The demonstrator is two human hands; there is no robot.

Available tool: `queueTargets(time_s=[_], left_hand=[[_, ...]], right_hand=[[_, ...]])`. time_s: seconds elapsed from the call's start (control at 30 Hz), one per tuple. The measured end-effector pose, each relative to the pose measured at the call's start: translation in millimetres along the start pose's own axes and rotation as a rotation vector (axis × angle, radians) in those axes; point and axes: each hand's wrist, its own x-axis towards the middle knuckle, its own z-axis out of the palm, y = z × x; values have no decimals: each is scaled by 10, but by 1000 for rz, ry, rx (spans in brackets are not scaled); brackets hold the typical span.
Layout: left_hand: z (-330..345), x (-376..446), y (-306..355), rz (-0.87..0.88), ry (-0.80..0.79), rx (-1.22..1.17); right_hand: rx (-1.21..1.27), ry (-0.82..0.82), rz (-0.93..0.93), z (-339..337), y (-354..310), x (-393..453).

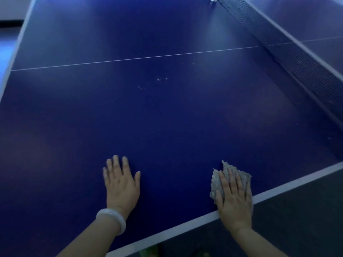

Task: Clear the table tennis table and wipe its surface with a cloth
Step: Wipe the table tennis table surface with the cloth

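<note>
A head-worn camera looked down on a blue table tennis table (pixel 167 117), seen from one long side, with the net (pixel 297 58) running away on the right. Just inside the table's near white edge line, the right hand (pixel 234 199) lay flat with straight, slightly spread fingers pressing a crumpled grey cloth (pixel 215 182) against the surface; the cloth showed beyond the fingertips and beside the thumb. The left hand (pixel 121 184), a pale bangle (pixel 113 219) on its wrist, rested palm down on the bare table to the left of the cloth, fingers straight and parted, holding nothing. No bats or balls showed on this half, so clearing seemed done. A few pale specks (pixel 161 79) remained farther in, before the centre line, suggesting wiping was still unfinished.
</note>
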Motion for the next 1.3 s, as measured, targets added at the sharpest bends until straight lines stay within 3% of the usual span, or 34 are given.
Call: queueTargets(time_s=[0.17,0.33,0.47,0.53,0.6,0.67,0.7,0.77,0.87,0.93,1.0,1.07,1.2,1.27,1.3], left_hand=[[95,-167,796,265,-4,-31],[437,-255,1581,117,-26,-25],[595,-261,1687,34,21,71],[638,-248,1696,26,45,63],[664,-240,1724,19,40,66],[673,-242,1738,11,27,74],[675,-243,1737,6,28,77],[673,-241,1745,-1,39,79],[667,-235,1767,-7,40,79],[668,-230,1765,-8,46,85],[672,-227,1756,-7,57,75],[682,-232,1750,-8,60,68],[691,-241,1744,-16,63,65],[690,-246,1745,-18,65,80],[689,-249,1748,-20,68,82]], right_hand=[[7,16,-31,37,-4,9],[29,18,-231,47,279,75],[-41,47,-459,-39,1047,362],[-58,59,-300,-113,1518,611],[43,11,77,-190,1831,834],[174,-25,396,-245,1798,944],[204,-7,443,-261,1658,959],[159,46,284,-239,1278,915],[91,-29,-316,-155,811,725],[61,-26,-676,-169,875,730],[-17,10,-831,-242,1217,955],[-90,43,-641,-284,1655,1260],[194,4,230,-405,1974,1522],[187,7,289,-362,1690,1441],[152,31,183,-321,1509,1373]])
